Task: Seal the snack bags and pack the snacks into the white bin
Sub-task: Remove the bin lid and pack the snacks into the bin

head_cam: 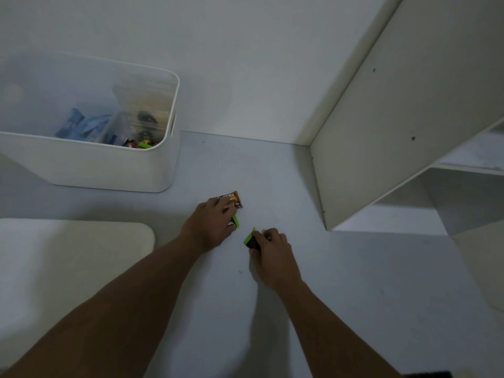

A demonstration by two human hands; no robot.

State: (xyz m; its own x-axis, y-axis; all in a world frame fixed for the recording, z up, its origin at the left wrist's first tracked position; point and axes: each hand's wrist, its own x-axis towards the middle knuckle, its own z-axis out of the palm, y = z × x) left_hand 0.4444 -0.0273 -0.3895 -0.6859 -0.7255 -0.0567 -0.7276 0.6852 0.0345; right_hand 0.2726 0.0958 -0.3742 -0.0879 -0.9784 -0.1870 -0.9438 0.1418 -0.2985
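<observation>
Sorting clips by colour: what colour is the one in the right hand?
Clip: bright green and black, head view.

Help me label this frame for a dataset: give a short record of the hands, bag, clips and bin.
left hand: holds a brown bag on the table
right hand: grips a green and black clip, apart from the bag
second clip: green, at the bag's near end by the left fingers
bin: white, far left, already holds blue packets and other snacks
task state: bag not yet in the bin
</observation>
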